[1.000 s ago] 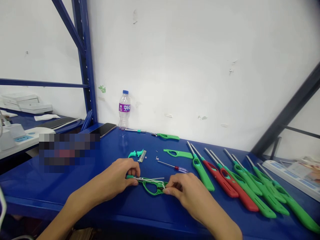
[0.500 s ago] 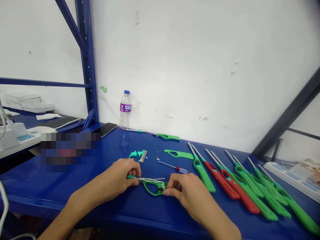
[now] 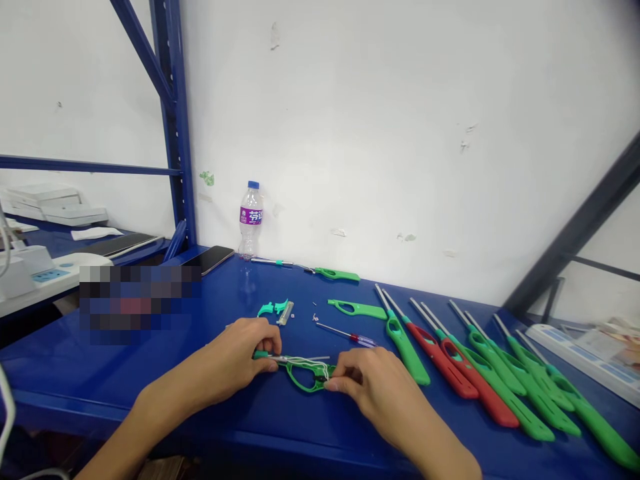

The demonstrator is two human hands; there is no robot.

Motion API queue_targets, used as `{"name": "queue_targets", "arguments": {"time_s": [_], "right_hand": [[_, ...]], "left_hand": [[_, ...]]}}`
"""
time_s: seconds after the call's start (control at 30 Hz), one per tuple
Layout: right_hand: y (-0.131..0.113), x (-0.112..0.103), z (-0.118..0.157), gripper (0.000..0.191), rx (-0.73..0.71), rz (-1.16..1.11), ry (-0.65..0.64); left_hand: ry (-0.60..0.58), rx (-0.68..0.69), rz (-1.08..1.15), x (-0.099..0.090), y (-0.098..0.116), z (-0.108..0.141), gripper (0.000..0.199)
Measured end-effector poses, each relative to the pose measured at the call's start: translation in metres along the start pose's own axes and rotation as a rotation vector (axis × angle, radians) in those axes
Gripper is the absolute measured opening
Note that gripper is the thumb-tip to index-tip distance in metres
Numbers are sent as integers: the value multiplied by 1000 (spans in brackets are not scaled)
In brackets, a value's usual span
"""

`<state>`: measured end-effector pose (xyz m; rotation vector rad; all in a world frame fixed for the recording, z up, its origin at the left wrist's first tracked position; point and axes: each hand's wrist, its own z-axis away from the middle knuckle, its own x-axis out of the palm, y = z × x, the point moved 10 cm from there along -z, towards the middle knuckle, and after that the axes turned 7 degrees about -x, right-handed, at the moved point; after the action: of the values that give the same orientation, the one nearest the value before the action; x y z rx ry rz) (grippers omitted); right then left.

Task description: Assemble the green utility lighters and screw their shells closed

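Between my hands lies an opened green lighter casing [image 3: 299, 385], with white wires [image 3: 313, 362] and a thin metal tube running over it. My left hand [image 3: 254, 345] is closed on the lighter's teal collar [image 3: 261, 355] at the left end. At the other end, the thumb and fingers of my right hand [image 3: 363, 373] pinch the casing near a small black part [image 3: 320, 379]; exactly what sits between the fingertips is hidden. Behind the hands rest teal triggers [image 3: 274, 307], a clear fuel tank [image 3: 286, 313] and tiny loose pieces [image 3: 315, 317]. A screwdriver [image 3: 350, 335] lies behind my right hand.
Several green and red long lighters [image 3: 480, 373] are lined up at the right. A green casing half [image 3: 357, 309] and a partly opened lighter [image 3: 335, 274] lie farther back. A plastic bottle [image 3: 251, 220] stands against the wall, with a phone [image 3: 215, 259] left of it.
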<state>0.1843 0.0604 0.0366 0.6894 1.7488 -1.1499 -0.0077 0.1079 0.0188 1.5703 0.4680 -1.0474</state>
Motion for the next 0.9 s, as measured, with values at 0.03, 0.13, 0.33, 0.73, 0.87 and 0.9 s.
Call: {"name": "queue_targets", "arguments": {"time_s": [0.03, 0.13, 0.33, 0.73, 0.87, 0.9], "right_hand": [[-1, 0, 1, 14, -12, 18, 0], [-4, 0, 3, 15, -36, 63, -8], [-3, 2, 3, 16, -21, 69, -31], [-6, 1, 2, 15, -37, 161, -38], [-6, 1, 2, 15, -59, 151, -31], [-6, 1, 2, 14, -57, 135, -27]], "left_hand": [[3, 8, 3, 0, -1, 0, 4], [8, 34, 6, 0, -1, -1, 3], [30, 80, -45, -3, 10, 4, 3], [373, -68, -295, -60, -30, 1, 36], [278, -94, -328, -51, -40, -6, 34], [286, -92, -331, -51, -39, -7, 34]]}}
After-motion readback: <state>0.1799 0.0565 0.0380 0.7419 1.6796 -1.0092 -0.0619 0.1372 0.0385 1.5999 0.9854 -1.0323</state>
